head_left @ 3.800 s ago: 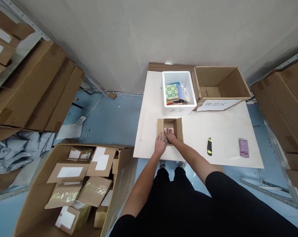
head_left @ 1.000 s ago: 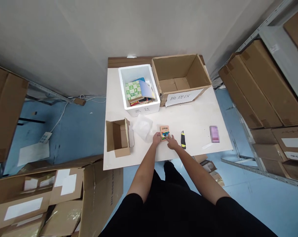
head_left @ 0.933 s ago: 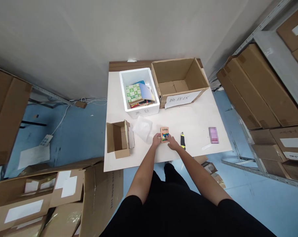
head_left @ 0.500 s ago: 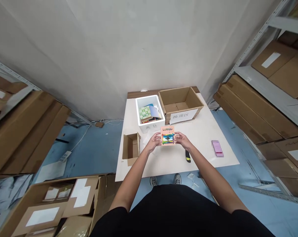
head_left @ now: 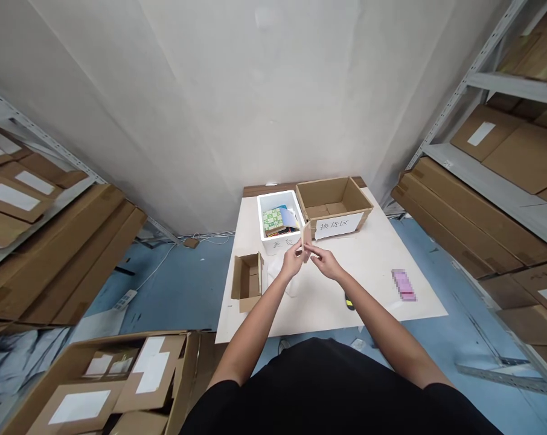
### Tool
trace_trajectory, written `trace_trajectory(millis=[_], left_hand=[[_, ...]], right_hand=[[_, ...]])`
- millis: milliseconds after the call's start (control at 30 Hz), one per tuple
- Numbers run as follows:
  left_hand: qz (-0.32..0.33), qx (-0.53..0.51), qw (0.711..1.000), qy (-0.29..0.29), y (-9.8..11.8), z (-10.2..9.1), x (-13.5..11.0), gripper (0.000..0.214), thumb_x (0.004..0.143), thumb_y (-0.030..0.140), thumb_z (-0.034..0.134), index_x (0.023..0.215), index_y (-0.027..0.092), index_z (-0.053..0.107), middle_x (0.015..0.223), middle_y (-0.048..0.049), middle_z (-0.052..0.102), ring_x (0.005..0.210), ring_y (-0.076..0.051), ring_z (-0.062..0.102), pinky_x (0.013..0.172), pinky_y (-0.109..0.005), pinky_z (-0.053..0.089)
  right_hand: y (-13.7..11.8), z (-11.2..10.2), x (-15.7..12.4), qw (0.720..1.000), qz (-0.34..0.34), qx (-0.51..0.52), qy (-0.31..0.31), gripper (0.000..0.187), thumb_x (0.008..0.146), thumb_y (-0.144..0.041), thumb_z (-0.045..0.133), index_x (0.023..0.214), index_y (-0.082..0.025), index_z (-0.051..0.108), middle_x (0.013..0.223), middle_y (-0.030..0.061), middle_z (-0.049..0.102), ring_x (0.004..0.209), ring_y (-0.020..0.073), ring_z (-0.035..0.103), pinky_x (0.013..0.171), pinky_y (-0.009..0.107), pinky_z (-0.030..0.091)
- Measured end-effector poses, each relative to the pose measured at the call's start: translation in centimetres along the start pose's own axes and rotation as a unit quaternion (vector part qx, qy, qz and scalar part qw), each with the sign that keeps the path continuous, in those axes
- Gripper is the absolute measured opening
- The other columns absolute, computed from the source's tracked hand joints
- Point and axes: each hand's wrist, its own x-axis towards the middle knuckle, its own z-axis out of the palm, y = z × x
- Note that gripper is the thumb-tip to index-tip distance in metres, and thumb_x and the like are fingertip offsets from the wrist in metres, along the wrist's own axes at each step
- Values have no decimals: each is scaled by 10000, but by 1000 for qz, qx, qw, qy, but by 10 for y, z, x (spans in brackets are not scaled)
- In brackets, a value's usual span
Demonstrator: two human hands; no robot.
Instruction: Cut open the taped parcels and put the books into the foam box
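My left hand (head_left: 294, 261) and my right hand (head_left: 323, 262) hold a small flat tan card or booklet (head_left: 307, 235) between them above the white table (head_left: 382, 266). It is turned edge-on toward me, so its printed face is hidden. Both hands pinch its lower part. Under my left hand lies a clear plastic bag (head_left: 276, 270). To the left stands a small open cardboard box (head_left: 246, 281). Behind the hands is a white foam box (head_left: 279, 222) with colourful booklets inside.
A large open cardboard box (head_left: 334, 205) with a paper label stands at the back right. A yellow-black utility knife (head_left: 349, 302) and a pink item (head_left: 403, 284) lie on the table. Shelves with cartons flank both sides. An open carton of parcels (head_left: 119, 386) sits lower left.
The card went from lying on the table to being lifted in both hands, then turned from face-on to edge-on. My head tilted up, showing more wall.
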Motion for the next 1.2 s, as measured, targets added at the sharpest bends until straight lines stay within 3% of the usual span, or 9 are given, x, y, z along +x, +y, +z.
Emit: trace_trajectory(millis=[67, 200, 333, 500, 533, 667, 800, 1033, 1200], left_hand=[[-7, -35, 999, 9, 9, -11, 0, 624, 876, 450, 776, 1444, 210, 682, 1368, -119, 728, 1097, -281, 732, 943, -445, 622], [-49, -99, 994, -13, 20, -42, 1, 729, 790, 480, 860, 1452, 236, 677, 1397, -127, 704, 1117, -294, 731, 872, -424, 640], [-72, -108, 991, -31, 21, -57, 4, 795, 760, 491, 891, 1483, 262, 652, 1347, -125, 716, 1081, -273, 742, 883, -426, 634], [-23, 33, 993, 109, 22, -47, 6, 674, 806, 434, 867, 1430, 242, 699, 1306, -124, 729, 1163, -279, 704, 1007, -448, 586], [-8, 58, 992, 113, 22, -41, 6, 643, 822, 418, 857, 1423, 249, 705, 1326, -122, 723, 1177, -279, 699, 1025, -444, 578], [41, 47, 998, 30, 21, -19, 5, 637, 868, 374, 808, 1480, 283, 658, 1474, -106, 649, 1204, -274, 708, 1065, -443, 564], [54, 34, 997, 48, 19, -20, 6, 523, 926, 359, 736, 1440, 270, 693, 1428, -104, 673, 1230, -275, 706, 1085, -436, 552], [19, 16, 997, 77, 4, -64, 8, 709, 835, 359, 850, 1502, 249, 633, 1440, -121, 668, 1139, -285, 738, 987, -438, 611], [-35, -78, 996, 36, -11, -111, 14, 850, 765, 432, 903, 1523, 196, 600, 1385, -137, 696, 1136, -279, 736, 973, -425, 611]], right_hand=[[-2, -1, 3, 1000, 1, -18, 23, 506, 926, -387, 656, 1424, -306, 690, 1489, 79, 659, 1421, 306, 579, 1074, 471, 572], [0, -18, 15, 988, 61, 24, 139, 629, 843, -400, 772, 1445, -272, 643, 1414, 113, 693, 1265, 289, 676, 1043, 480, 590], [1, -31, 22, 979, 131, 153, 45, 663, 759, -437, 858, 1366, -256, 661, 1121, 67, 779, 979, 244, 760, 890, 451, 656], [-5, -29, 22, 973, 124, 184, 56, 577, 747, -415, 863, 1272, -270, 670, 1132, 65, 792, 940, 238, 766, 846, 429, 659], [-6, -26, 23, 976, 109, 178, 59, 582, 758, -410, 854, 1290, -271, 665, 1185, 79, 787, 989, 250, 767, 877, 441, 652], [-7, -7, 27, 990, 30, 140, 13, 607, 813, -395, 801, 1393, -276, 664, 1410, 106, 709, 1242, 301, 708, 1046, 499, 582], [-10, 8, 34, 996, -4, 84, -25, 636, 860, -357, 709, 1488, -287, 643, 1541, 66, 620, 1401, 296, 611, 1193, 508, 465], [-12, 38, 41, 999, 23, -1, -41, 593, 882, -320, 664, 1475, -314, 670, 1581, 34, 583, 1501, 311, 500, 1136, 493, 510], [2, 45, 59, 989, 73, 2, 126, 678, 798, -373, 788, 1459, -309, 649, 1462, 90, 673, 1369, 313, 599, 1128, 539, 496]])
